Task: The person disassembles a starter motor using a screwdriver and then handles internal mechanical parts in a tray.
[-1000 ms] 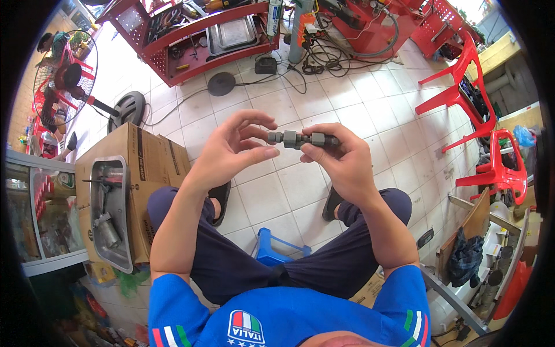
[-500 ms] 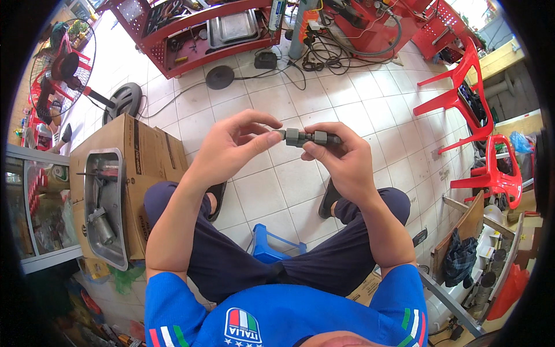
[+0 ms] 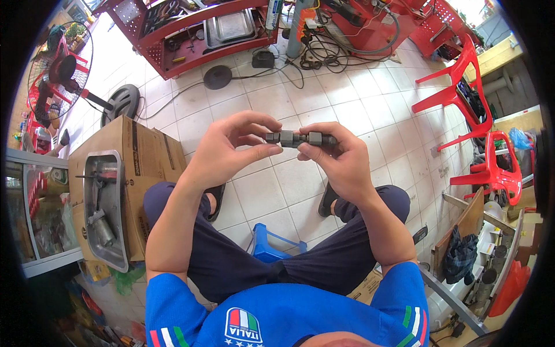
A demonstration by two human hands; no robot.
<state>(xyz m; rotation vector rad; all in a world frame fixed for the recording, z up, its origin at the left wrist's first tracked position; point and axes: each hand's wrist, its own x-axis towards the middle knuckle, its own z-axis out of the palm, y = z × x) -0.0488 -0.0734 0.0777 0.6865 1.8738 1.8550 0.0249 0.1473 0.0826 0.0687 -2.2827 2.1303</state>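
In front of me, above the tiled floor, a dark grey metal fitting with hex-shaped sections and a narrower neck lies level between my hands. My right hand grips its right end between thumb and fingers. My left hand is curved around the left end, thumb below and index finger above. Those two fingertips stand apart, with the hex end visible between them. Whether the other left fingers, behind the fitting, touch it I cannot tell.
A cardboard box at my left bears a metal tray with metal parts. Between my legs stands a blue stool. Ahead are a red tool cart and tangled cables; red chairs stand at the right.
My left fingertips have parted from the fitting's left end, showing more of it. The fitting has turned slightly about its length and shifted a little left. My right hand keeps its grip.
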